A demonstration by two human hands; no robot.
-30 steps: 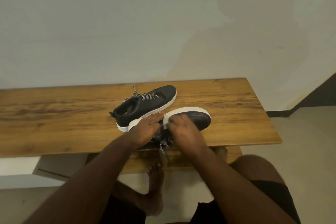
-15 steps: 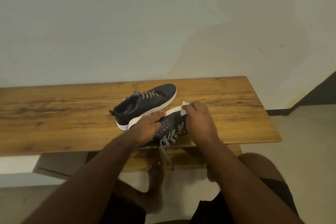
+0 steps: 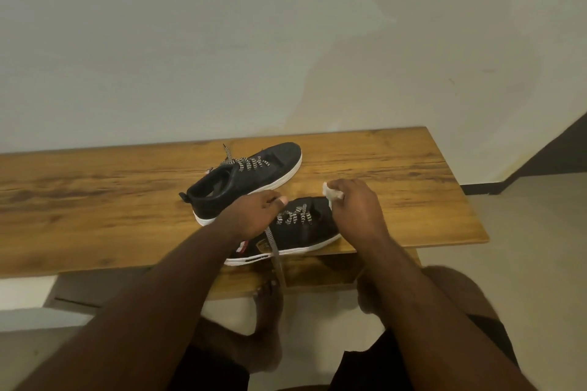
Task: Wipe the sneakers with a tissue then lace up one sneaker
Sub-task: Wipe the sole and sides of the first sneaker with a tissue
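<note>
The right hand (image 3: 355, 209) holds a small crumpled white tissue (image 3: 332, 193) with curled fingers, and it presses the tissue against the toe of the near sneaker (image 3: 305, 232). The left hand (image 3: 254, 216) rests on the heel part of the same sneaker, its fingers bent over the upper and its thumb pointing toward the laces. The two hands are apart, with the laced middle of the shoe between them.

The near sneaker is black with a white sole and lies along the front edge of the wooden table (image 3: 95, 200), its toe to the right. On its side there is a yellow shield-like badge and a red and white mark, and dark lettering on the sole, but these are too blurred to read. One loose lace end (image 3: 275, 257) hangs down over the table edge.

The second sneaker (image 3: 244, 178), the same model, stands just behind the left hand, with its toe pointing to the far right.
</note>
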